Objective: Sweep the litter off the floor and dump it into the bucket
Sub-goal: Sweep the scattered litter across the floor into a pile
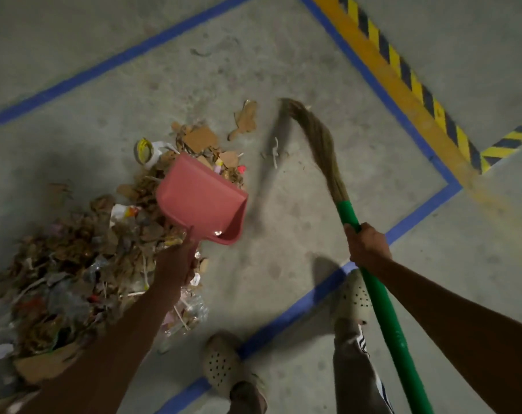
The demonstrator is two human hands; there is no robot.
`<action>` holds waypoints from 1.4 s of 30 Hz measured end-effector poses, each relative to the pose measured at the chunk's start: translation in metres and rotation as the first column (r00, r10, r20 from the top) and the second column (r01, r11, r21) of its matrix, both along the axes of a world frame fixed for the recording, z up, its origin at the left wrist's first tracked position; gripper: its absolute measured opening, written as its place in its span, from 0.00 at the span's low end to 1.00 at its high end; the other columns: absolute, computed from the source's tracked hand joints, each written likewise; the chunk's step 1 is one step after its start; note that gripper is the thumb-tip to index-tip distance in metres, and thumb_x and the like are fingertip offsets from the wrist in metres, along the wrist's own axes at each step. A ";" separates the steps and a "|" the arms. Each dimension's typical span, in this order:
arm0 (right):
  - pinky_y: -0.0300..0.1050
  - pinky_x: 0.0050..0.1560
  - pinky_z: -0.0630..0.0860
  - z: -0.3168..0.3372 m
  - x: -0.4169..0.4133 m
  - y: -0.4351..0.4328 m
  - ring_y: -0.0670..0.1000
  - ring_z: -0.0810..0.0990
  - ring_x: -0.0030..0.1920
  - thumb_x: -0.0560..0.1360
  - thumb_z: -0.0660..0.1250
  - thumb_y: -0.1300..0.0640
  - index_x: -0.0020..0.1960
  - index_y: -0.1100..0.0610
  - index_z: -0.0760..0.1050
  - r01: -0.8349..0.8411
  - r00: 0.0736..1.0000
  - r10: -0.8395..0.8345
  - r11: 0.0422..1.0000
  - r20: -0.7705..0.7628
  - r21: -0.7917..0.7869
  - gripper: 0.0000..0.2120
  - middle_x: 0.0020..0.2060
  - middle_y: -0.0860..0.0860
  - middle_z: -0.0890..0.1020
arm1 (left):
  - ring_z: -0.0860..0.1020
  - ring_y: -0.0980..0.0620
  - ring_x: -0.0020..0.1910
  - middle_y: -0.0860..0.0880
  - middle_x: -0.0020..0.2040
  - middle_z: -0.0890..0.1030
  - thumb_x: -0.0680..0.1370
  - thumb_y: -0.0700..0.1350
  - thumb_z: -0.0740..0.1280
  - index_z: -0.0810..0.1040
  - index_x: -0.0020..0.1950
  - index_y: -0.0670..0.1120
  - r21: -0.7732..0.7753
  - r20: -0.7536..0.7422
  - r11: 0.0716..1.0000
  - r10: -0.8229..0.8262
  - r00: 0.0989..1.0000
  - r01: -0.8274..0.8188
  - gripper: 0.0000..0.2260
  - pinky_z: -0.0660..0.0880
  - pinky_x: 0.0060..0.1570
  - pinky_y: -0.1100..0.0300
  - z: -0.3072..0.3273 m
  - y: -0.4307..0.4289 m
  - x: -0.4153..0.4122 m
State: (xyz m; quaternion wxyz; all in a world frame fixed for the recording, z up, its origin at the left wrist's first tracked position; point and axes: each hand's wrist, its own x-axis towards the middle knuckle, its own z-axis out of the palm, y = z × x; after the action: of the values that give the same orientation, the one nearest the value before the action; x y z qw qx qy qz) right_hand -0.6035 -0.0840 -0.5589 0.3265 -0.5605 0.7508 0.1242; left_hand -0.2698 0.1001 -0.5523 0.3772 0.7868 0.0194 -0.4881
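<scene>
Left hand [176, 261]: wrapped round the handle end of the pink dustpan [200, 201], seen from the back, fingers mostly hidden. The pan is tilted with its mouth toward 11 o'clock, over the upper edge of the litter. Can't tell if its lip touches the floor [283, 234].

Right hand [367, 246]: clenched on the green shaft of the broom [387, 318], just below where the bristles [322, 141] start. The shaft runs from 5 o'clock of the frame up toward centre. The bristles sweep to 12 o'clock, tips curled left and blurred.

Litter pile [74, 264]: a long heap of dry leaves, plastic wrap and paper on the floor, from 8 o'clock of the frame up to the pan. There are more cardboard pieces [200, 137] at 12 o'clock of the pan, and a tape roll [144, 150] at its 10 o'clock, touching the heap. One loose cardboard scrap [246, 118] lies apart, just left of the bristle tips. Small bits [274, 150] sit between the pan and the bristles.

Blue tape line [418, 216] outlines the swept area, and a yellow-black hazard stripe [403, 70] runs outside it at 1–2 o'clock. Two feet in perforated clogs are at 6 o'clock: left foot [221, 366] beside the line, right foot [355, 297] on it, partly behind the shaft.
</scene>
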 end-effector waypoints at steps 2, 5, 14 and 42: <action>0.58 0.47 0.84 -0.016 -0.014 -0.024 0.58 0.85 0.38 0.82 0.57 0.40 0.52 0.59 0.74 0.118 0.993 -0.119 0.992 0.005 0.044 0.22 0.43 0.58 0.84 | 0.63 0.54 0.15 0.45 0.26 0.72 0.80 0.53 0.68 0.72 0.33 0.43 -0.015 0.000 0.999 0.036 0.999 -0.036 0.20 0.56 0.17 0.68 -0.010 -0.010 -0.008; 0.50 0.39 0.82 -0.043 -0.025 -0.051 0.55 0.82 0.32 0.83 0.59 0.44 0.55 0.64 0.76 0.241 0.970 -0.244 0.959 0.000 0.150 0.22 0.39 0.58 0.83 | 0.64 0.54 0.16 0.45 0.27 0.73 0.77 0.58 0.69 0.72 0.33 0.44 0.000 0.005 0.999 0.047 0.999 -0.047 0.21 0.55 0.20 0.66 -0.029 -0.019 -0.023; 0.47 0.39 0.78 -0.103 0.010 -0.040 0.55 0.82 0.43 0.83 0.55 0.39 0.59 0.58 0.73 -0.448 0.886 0.463 0.870 -0.029 0.206 0.22 0.46 0.55 0.81 | 0.63 0.55 0.15 0.49 0.23 0.71 0.82 0.55 0.65 0.71 0.35 0.44 0.096 0.008 0.966 0.240 0.971 -0.239 0.20 0.55 0.18 0.68 -0.071 0.011 -0.069; 0.36 0.27 0.65 0.027 -0.006 -0.059 0.42 0.72 0.29 0.83 0.56 0.41 0.58 0.54 0.70 -0.722 0.684 0.729 0.682 0.029 -0.114 0.17 0.32 0.45 0.74 | 0.67 0.56 0.16 0.47 0.27 0.75 0.81 0.49 0.65 0.78 0.39 0.42 0.086 0.066 0.870 0.481 0.874 -0.485 0.15 0.60 0.17 0.69 0.029 0.007 -0.088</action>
State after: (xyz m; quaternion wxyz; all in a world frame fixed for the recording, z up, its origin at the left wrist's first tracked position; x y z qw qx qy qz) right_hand -0.6098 -0.1431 -0.5323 0.2508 -0.8306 0.4602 0.1880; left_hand -0.3574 0.1070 -0.5229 0.4479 0.7850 0.2316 -0.3598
